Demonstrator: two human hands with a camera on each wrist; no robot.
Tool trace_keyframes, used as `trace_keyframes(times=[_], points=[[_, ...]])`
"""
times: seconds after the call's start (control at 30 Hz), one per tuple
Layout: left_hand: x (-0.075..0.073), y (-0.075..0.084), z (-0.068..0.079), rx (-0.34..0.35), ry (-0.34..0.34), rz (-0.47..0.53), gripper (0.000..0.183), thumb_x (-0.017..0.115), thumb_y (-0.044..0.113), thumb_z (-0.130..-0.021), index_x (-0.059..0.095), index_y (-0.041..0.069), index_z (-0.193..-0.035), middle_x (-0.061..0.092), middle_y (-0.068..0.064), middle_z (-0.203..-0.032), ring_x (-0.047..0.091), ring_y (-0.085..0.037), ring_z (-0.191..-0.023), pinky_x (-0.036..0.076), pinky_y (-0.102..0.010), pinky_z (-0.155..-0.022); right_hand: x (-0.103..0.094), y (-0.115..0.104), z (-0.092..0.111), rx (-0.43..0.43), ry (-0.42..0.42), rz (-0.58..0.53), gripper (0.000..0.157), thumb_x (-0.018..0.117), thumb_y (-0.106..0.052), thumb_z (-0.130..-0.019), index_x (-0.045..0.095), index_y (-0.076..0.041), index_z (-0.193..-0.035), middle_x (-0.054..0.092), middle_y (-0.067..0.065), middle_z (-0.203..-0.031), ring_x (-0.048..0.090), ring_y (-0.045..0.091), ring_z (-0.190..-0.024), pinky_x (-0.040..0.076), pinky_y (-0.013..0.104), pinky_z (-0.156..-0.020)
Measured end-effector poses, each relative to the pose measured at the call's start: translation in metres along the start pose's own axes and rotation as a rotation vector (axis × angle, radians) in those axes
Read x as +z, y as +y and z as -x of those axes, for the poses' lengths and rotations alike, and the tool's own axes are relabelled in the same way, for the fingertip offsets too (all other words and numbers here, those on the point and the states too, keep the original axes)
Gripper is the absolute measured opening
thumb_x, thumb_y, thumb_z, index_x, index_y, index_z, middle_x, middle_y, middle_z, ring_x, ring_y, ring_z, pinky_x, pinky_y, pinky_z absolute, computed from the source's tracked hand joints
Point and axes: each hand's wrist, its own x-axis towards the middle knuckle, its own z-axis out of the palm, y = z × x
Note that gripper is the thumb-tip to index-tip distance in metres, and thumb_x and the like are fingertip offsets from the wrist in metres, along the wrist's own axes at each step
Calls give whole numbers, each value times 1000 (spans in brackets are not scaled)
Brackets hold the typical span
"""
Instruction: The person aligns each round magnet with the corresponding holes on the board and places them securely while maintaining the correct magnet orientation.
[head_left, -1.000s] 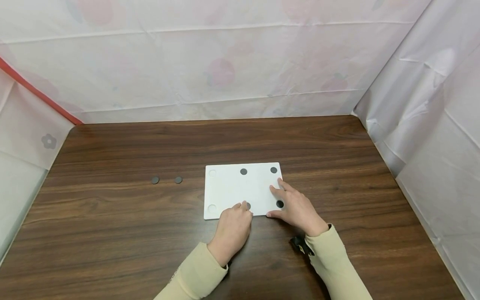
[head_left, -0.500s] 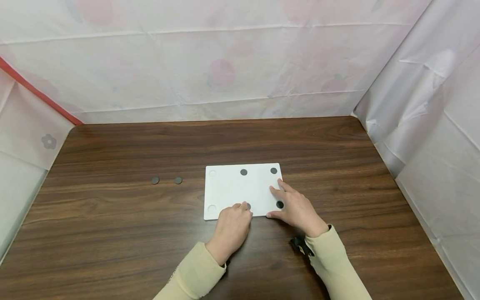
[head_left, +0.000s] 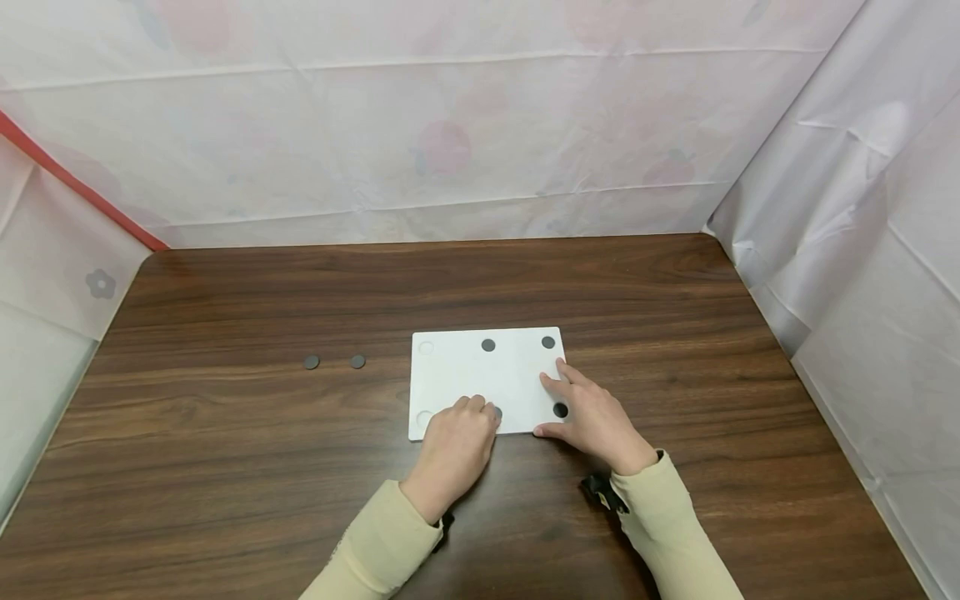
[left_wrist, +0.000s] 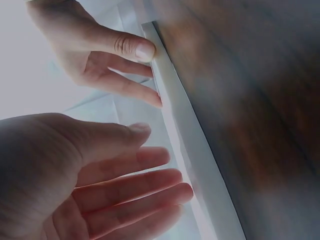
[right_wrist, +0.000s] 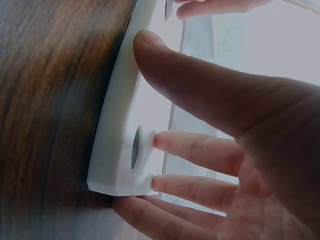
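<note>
A white rectangular board (head_left: 457,375) lies on the table, with dark grey round discs set in it. One disc (head_left: 488,345) sits at the far middle, another disc (head_left: 548,342) at the far right and one (head_left: 560,410) at the near right. My left hand (head_left: 456,450) hovers at the near edge, partly hiding the near-middle disc (head_left: 498,413). Its fingers (left_wrist: 145,200) are loosely extended, with nothing between them and the thumb. My right hand (head_left: 596,417) braces the board's right end, thumb against the near edge, spread straight fingers on the top and right side.
Two loose grey discs, one (head_left: 311,362) farther left and one (head_left: 357,362) nearer the board, lie on the brown wooden table (head_left: 225,467). Shallow round recesses (head_left: 426,347) show at the board's left end. Pale curtains (head_left: 360,142) stand behind and beside the table.
My left hand has shifted slightly left, away from the near-middle disc, and now covers part of the near-left recess. The right hand and board stay in place.
</note>
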Motion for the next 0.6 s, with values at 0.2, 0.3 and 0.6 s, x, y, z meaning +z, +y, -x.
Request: trace_keyframes(times=[0.2,0.3,0.6], points=[[-2,-6,1,-30,2,14,16,70,18,-86,65,7,-76,52,-1,-70,57,-19,-66,46,-30,-52,0,0,0,3,1,2,72,84,-34,-72,58,-4,-132,42,26,-144,53,42,-121,49,54,-87],[-3,-11,1,-42,13,18,12,71,16,-85,68,5,-82,54,-3,-74,58,-20,-71,49,-31,-56,0,0,0,6,-3,1,72,84,-33,-72,58,-4,-132,42,26,-144,53,42,-121,49,54,-88],[-5,-23,3,-77,21,23,22,70,13,-85,70,-2,-102,66,-15,-102,63,-28,-93,53,-37,-78,0,0,0,16,-13,-1,72,84,-33,-72,57,-5,-133,41,25,-145,52,42,-122,48,54,-89]])
